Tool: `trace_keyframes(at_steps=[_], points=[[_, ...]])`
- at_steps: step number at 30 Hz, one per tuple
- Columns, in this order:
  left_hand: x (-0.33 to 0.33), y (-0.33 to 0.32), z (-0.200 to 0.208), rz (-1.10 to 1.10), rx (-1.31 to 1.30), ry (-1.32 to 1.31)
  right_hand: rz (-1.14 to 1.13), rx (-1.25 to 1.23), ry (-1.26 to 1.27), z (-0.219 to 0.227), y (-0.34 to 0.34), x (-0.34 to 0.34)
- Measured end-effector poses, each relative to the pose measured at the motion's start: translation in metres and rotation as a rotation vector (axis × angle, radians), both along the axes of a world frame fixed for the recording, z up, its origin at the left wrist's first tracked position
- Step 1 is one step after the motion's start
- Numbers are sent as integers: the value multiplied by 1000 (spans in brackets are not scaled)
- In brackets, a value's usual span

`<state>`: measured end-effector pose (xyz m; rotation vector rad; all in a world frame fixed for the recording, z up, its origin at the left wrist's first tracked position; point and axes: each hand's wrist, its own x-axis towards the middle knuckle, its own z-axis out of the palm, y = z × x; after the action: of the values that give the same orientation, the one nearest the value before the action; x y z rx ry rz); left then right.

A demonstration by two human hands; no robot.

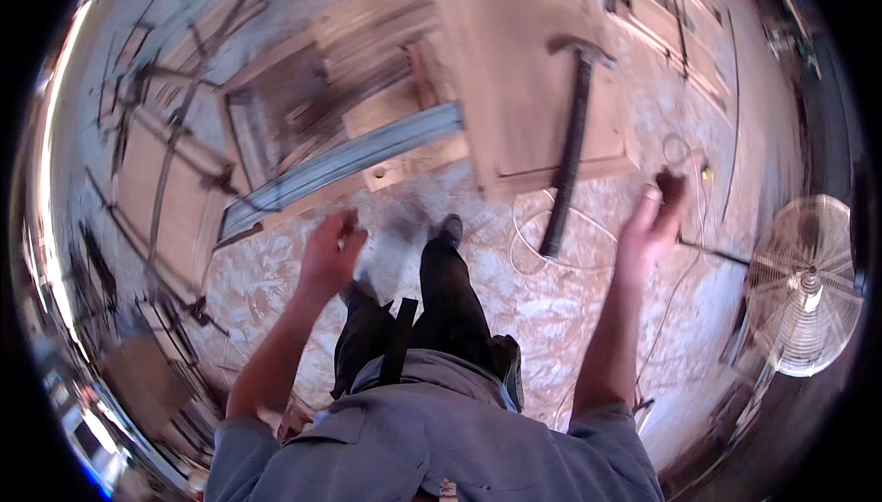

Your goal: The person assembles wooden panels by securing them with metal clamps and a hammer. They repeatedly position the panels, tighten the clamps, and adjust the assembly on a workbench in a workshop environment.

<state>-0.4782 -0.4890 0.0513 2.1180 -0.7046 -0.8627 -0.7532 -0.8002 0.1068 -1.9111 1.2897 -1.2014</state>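
- We see our left hand (329, 252) raised in front of us, fingers loosely curled and empty as far as we can tell, though it is blurred.
- Our right hand (650, 225) is lifted and open, its fingertips at a small dark object (672, 186) that is too blurred to identify; we cannot tell whether it is gripped.
- The long dark-handled hammer with a metal head (571, 139) lies ahead, between the hands but nearer the right one. Its long axis runs away from us, head far, grip end near.
- The head rests on a pale brown wooden panel (514, 70); the grip end overhangs the sawdust-strewn chipboard floor (551, 309).
- A round wire-caged fan (807, 283) stands at the right, well apart.
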Motion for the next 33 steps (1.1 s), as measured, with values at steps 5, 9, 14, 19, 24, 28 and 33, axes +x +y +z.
trace_keyframes(at_steps=[5,9,14,19,24,28,33], points=[[-8,141,67,141,18,123,272,100,-270,43,104,92],[14,240,100,201,-181,62,504,423,-42,20,219,140],[59,415,107,480,-179,-20,634,974,17,-48,395,200],[144,512,105,591,-166,-236,608,1169,44,-36,449,284],[270,507,111,472,-204,-403,523,1287,-24,-56,467,350],[382,457,108,261,-93,-500,465,1308,-98,-80,480,385],[536,411,37,72,81,-515,363,1258,-203,-85,498,420]])
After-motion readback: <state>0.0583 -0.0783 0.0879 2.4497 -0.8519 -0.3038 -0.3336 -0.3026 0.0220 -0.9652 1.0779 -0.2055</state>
